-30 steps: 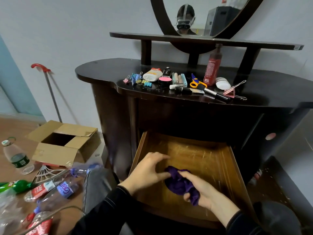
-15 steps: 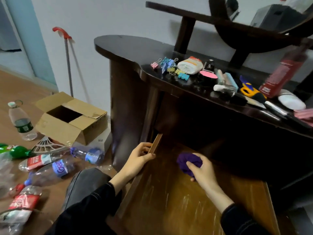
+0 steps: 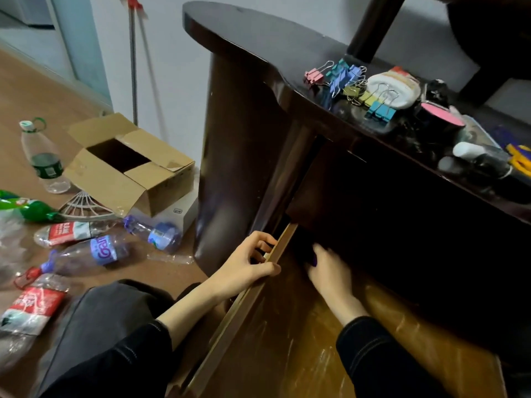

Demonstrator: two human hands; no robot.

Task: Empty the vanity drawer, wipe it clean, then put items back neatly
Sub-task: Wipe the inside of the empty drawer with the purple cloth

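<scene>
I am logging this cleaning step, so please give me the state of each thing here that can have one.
Drawer, pulled open, visible bottom bare.
Left hand, grips the drawer's side wall.
Right hand, deep in the drawer on the cloth; grip hidden.
Cloth, mostly hidden under that hand.
Box, flaps open.
Standing bottle, capped.

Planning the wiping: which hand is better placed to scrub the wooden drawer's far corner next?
Right: the right hand lies in that corner on the purple cloth; the left hand grips the drawer's side wall.
</scene>
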